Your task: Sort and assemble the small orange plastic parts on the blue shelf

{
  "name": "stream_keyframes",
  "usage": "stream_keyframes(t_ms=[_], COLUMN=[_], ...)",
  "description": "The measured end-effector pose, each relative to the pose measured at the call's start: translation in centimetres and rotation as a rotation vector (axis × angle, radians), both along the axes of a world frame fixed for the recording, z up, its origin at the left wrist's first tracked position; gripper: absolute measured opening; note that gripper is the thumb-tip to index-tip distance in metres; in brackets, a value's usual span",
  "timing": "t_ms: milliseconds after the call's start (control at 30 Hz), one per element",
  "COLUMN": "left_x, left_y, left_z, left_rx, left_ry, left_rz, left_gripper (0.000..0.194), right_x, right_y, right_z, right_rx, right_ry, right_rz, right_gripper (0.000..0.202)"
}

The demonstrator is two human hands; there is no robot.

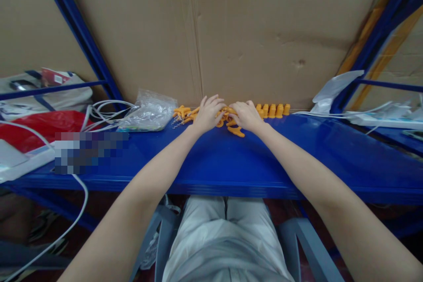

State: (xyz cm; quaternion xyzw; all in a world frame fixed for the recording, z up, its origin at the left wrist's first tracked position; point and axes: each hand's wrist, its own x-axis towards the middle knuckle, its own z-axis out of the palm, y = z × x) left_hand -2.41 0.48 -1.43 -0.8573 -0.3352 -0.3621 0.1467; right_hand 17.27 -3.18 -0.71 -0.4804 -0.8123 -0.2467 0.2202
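Orange plastic parts lie in a loose pile near the back of the blue table (231, 163). Over the pile's left side is my left hand (209, 113), its fingers spread. My right hand (247, 115) rests at the pile's right side with its fingers bent over the pieces; what they grip, if anything, is hidden. A curved orange piece (235, 131) lies just in front of my right hand. Several orange cylindrical parts (272, 111) stand upright in a row to the right. At the left are small metal screws (177, 120) beside more orange pieces (181, 110).
A clear plastic bag (153, 112) lies left of the parts, near white cables (105, 108) and a red bag (42, 128). Cardboard (247, 31) stands behind the table. Blue frame posts rise on both sides. A power strip (380, 119) lies at the right.
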Motion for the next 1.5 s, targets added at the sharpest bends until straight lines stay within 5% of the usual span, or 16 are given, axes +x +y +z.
stream_keyframes(t_ms=[333,633,1067,1200,1367,1500], left_x=[0.7,0.9,0.3,0.3,1.0,1.3], left_y=[0.4,0.5,-0.4,-0.4,-1.1,-1.5], left_z=[-0.2,0.3,1.9,1.8,0.9,0.8], left_rx=[-0.082,-0.181,-0.815,-0.733,-0.261,-0.159], left_ry=[0.125,-0.035,-0.378,-0.275,0.044,0.136], left_rz=[-0.030,-0.091,-0.315,-0.219,-0.012,0.045], left_gripper=[0.027,0.012,0.027,0.024,0.014,0.021], right_x=[0.1,-0.1,-0.1,0.0,0.2,0.3], right_y=[0.1,0.1,0.1,0.1,0.4,0.5], right_z=[-0.5,0.2,0.2,0.2,-0.4,-0.4], right_rx=[0.112,0.163,0.221,0.168,0.030,-0.010], right_ry=[-0.174,-0.186,-0.234,-0.238,-0.250,-0.203], right_rz=[0.014,0.039,0.106,0.107,0.075,0.064], right_gripper=[0.026,0.025,0.034,0.030,0.023,0.021])
